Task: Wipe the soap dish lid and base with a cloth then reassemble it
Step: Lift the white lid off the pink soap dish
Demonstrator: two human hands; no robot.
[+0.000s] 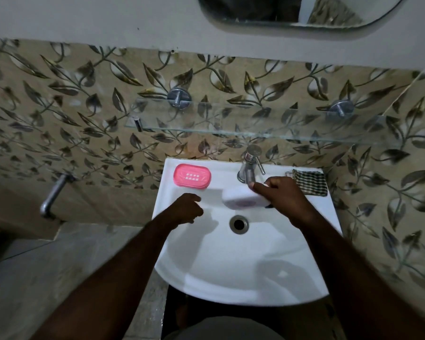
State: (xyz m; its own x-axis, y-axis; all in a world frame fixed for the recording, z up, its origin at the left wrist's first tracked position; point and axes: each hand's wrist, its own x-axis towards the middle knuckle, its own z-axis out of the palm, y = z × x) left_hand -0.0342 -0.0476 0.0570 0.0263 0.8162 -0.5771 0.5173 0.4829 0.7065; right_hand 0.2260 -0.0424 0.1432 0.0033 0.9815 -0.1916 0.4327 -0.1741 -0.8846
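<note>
Soap dish lid [243, 200], pale and blurred, is gripped by the right hand [284, 200] over the sink [231, 266], just below the tap [249, 168]. Its pink base [192, 177] sits on the back-left ledge and the checked cloth [310, 181] on the back-right, while the left hand [185, 208] hovers empty, fingers loosely curled.

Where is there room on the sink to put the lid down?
Bare ledge lies between the pink soap dish base and the tap. The basin near the drain is bare too. Crowded: tap to checked cloth, where the right hand holds the lid.
</note>
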